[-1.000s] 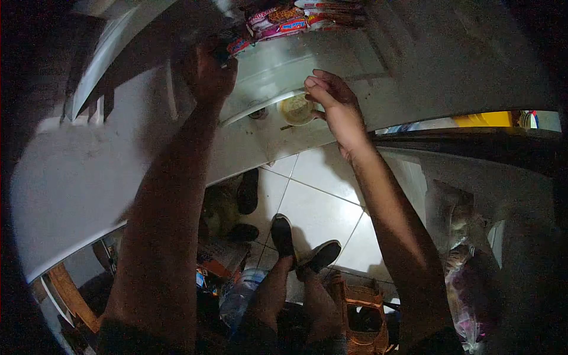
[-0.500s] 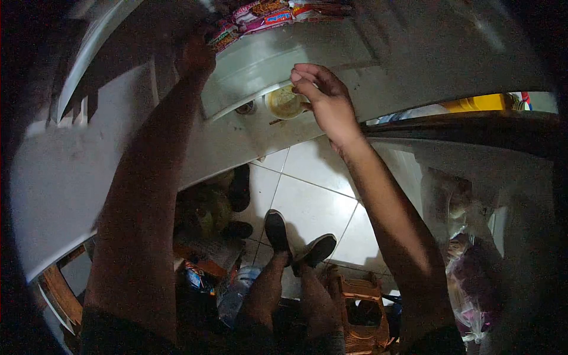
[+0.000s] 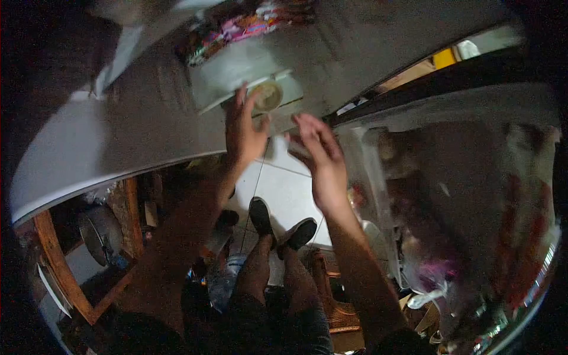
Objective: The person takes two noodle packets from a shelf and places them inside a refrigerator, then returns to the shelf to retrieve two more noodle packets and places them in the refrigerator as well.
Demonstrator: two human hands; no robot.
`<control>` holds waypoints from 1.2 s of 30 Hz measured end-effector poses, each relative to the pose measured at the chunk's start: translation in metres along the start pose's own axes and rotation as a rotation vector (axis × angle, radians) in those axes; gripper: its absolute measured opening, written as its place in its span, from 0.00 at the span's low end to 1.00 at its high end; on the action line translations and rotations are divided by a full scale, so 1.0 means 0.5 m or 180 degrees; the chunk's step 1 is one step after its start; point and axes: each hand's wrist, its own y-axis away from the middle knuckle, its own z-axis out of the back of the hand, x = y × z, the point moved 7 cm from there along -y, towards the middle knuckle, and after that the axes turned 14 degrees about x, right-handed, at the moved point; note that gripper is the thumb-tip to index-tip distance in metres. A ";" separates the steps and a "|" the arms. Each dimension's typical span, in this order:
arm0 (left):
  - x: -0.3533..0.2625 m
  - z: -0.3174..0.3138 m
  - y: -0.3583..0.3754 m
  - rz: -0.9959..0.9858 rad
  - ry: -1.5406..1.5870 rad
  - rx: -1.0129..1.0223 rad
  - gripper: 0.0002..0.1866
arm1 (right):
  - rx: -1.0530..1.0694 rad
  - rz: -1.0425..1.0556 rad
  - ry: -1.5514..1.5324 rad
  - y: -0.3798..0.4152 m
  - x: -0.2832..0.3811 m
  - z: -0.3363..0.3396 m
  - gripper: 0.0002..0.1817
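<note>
My left hand (image 3: pixel 244 133) is raised in front of a pale surface (image 3: pixel 142 142), its fingers apart and nothing visible in them. Right beside its fingertips is a round, yellowish, shallow thing (image 3: pixel 269 96), too blurred to name. My right hand (image 3: pixel 324 160) hovers to the right and a little lower, fingers loosely stretched and somewhat smeared by motion. It appears to hold nothing. Colourful packets (image 3: pixel 248 28) lie in a row beyond a light greenish panel (image 3: pixel 236 62), out of reach of both hands.
Below are white floor tiles (image 3: pixel 284 183) and my dark shoes (image 3: pixel 260 216). A wooden frame (image 3: pixel 50 254) stands at left, a brown woven basket-like object (image 3: pixel 343 319) near my legs. Clear plastic bags with purplish contents (image 3: pixel 435 269) hang at right. A yellow object (image 3: pixel 444 58) shows behind a dark edge.
My left hand has come back from beside the packets, down and right, towards my right hand. My right hand has moved lower. The view has turned to the right.
</note>
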 end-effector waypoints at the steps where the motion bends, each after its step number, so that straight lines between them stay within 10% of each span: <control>1: -0.035 0.008 0.035 -0.0247 0.0485 -0.0028 0.30 | -0.0136 -0.0125 -0.0113 0.040 0.023 -0.014 0.22; 12: -0.364 0.258 0.257 0.0852 0.3240 0.0678 0.24 | -0.0727 0.0024 0.0509 0.297 0.225 -0.142 0.20; 29: -0.658 0.630 0.327 -0.0597 0.3078 0.1425 0.14 | 0.0343 0.0700 0.1423 0.682 0.636 -0.369 0.16; 36: -0.679 0.676 0.342 -0.0929 0.2804 0.2035 0.15 | -0.0537 0.1270 0.1831 0.729 0.696 -0.325 0.12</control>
